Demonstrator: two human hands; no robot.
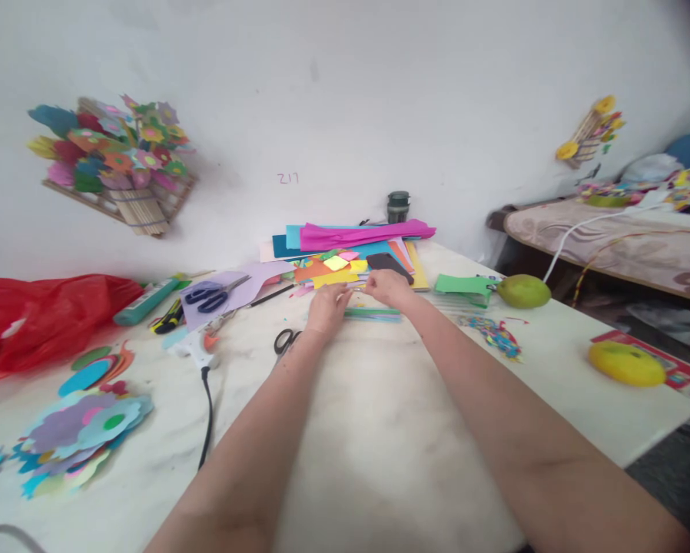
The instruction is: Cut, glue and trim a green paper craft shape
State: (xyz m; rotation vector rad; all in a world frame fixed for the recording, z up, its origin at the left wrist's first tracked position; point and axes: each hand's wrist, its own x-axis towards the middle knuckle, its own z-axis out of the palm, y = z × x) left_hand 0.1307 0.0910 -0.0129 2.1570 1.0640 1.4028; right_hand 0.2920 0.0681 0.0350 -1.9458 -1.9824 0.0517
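My left hand (327, 307) and my right hand (389, 287) are close together over the far middle of the table, with a narrow gap between the fingertips. The fingers of both are bent into a pinch, and whatever lies in them is too small to make out. Beneath and just beyond them are thin coloured paper strips (373, 314) and a pile of cut paper pieces (334, 263). A dark phone (389, 265) lies right behind my right hand. Partly hidden by my left forearm is a pair of black-handled scissors (286, 340).
Left stand a glue gun (198, 349) with its cord, purple-handled scissors (212, 294), a yellow cutter (168, 317), paper flower shapes (85, 430) and a red plastic bag (45, 319). Folded pink paper (368, 235) lies at the back. Right are green paper (463, 285) and two mango-like fruits (523, 291).
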